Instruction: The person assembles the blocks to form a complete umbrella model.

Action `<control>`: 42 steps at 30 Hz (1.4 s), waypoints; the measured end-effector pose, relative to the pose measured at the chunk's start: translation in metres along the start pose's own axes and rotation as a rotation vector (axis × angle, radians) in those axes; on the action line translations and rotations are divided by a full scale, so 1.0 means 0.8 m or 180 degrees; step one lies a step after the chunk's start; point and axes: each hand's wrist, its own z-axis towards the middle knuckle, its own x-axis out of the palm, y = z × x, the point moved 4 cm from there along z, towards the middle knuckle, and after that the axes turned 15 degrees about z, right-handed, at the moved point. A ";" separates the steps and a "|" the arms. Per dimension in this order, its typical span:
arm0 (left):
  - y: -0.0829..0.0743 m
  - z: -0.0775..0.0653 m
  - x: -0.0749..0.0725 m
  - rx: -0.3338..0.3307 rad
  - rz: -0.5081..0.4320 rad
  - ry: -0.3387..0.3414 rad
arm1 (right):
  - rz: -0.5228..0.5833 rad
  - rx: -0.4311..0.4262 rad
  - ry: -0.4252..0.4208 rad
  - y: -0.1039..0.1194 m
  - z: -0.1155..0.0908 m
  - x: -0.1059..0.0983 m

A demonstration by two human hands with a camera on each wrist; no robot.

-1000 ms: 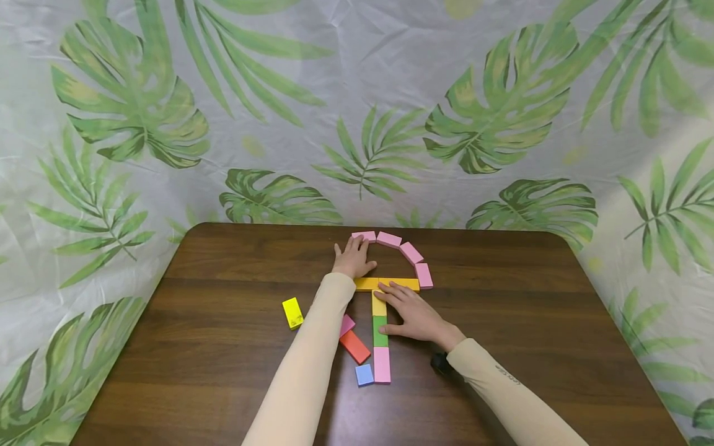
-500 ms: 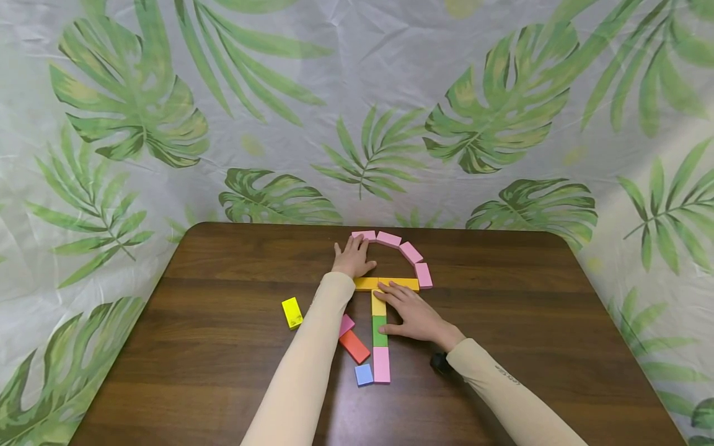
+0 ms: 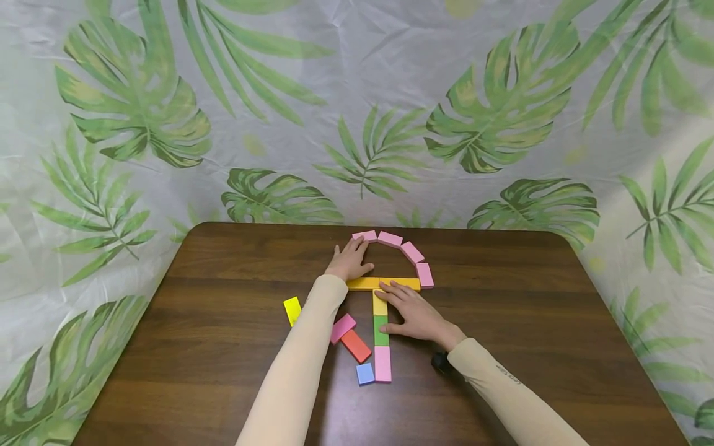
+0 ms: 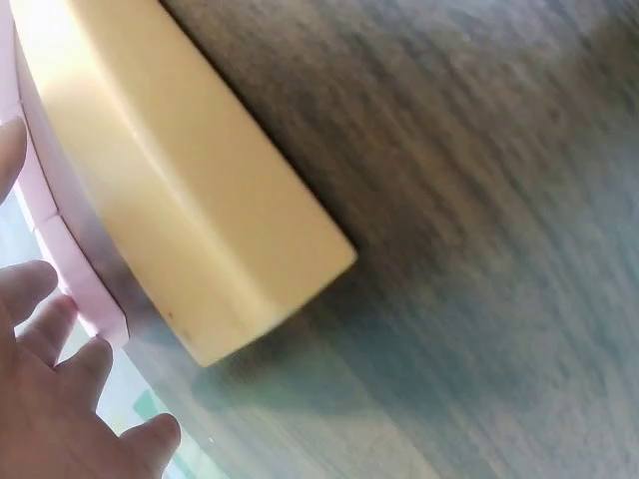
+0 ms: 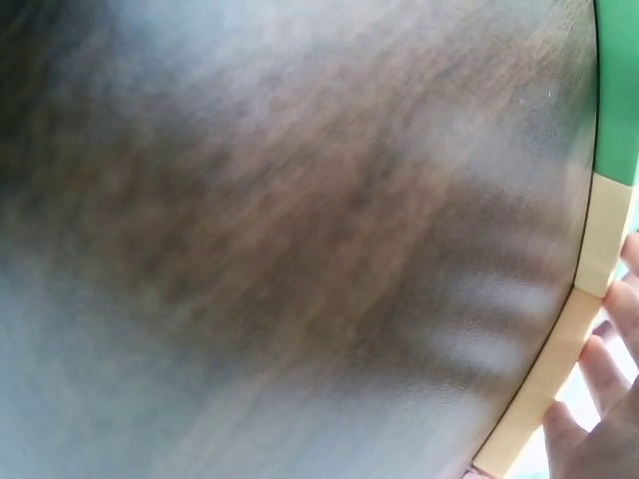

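Left hand (image 3: pixel 349 260): grip spread, fingers extended, nothing enclosed; fingertips appear to meet the leftmost pink block (image 3: pixel 368 236), end piece of the pink arc (image 3: pixel 412 252) near the far edge of the counter (image 3: pixel 502 297). Right hand (image 3: pixel 417 314): grip likewise spread, nothing enclosed; fingers lie over the right orange block (image 3: pixel 409 283) and the top of the pale yellow block (image 3: pixel 380 306), thumb at the green block (image 3: pixel 381 339). Caution: excess forward pressure from the left hand could slide the leftmost pink block toward the far edge. A sideways drag of the right hand could break the orange, yellow and green joints. A lowered left sleeve (image 3: pixel 301 365) could sweep the magenta block (image 3: pixel 343 328) or bright yellow block (image 3: pixel 292 308) aside. Clearance: narrow between arc and far edge; wide toward the counter's right edge and far left corner.
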 end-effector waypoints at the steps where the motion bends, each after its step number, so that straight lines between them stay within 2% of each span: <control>1: 0.000 0.000 0.000 0.0006 -0.0017 -0.0006 | 0.0000 -0.0001 0.0002 0.000 0.000 0.000; 14: -0.004 -0.007 -0.004 0.0019 0.0017 -0.0031 | 0.0008 0.0007 -0.0009 0.000 -0.002 0.001; 29: -0.008 -0.005 -0.004 -0.0110 0.0013 -0.0126 | 0.0011 0.0020 0.0009 0.000 -0.001 0.000; 37: -0.002 -0.009 -0.003 -0.0013 -0.0068 -0.0155 | 0.0019 -0.0017 -0.0003 0.000 -0.001 -0.001; 42: 0.011 -0.025 -0.010 0.0118 -0.0273 -0.0252 | 0.0041 -0.0002 -0.0002 0.000 -0.001 -0.001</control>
